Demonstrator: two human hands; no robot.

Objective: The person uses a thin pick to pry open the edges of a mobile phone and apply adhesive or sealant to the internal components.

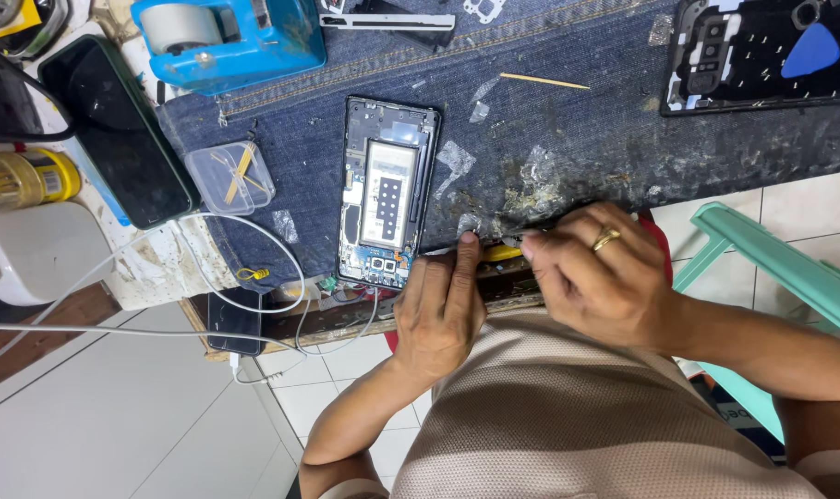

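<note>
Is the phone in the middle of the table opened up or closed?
Opened up. The phone lies flat on the denim cloth with its cover off, so its inner parts and frame show.

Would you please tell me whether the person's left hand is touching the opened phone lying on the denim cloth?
Apart. The head view shows the left hand resting at the table edge, with a strip of denim cloth visible between it and the opened phone.

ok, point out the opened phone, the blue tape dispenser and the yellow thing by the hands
opened phone (386, 194), head view, on its exposed middle.
blue tape dispenser (244, 42), head view, on its blue body.
yellow thing (503, 251), head view, on the strip showing between the hands.
</note>
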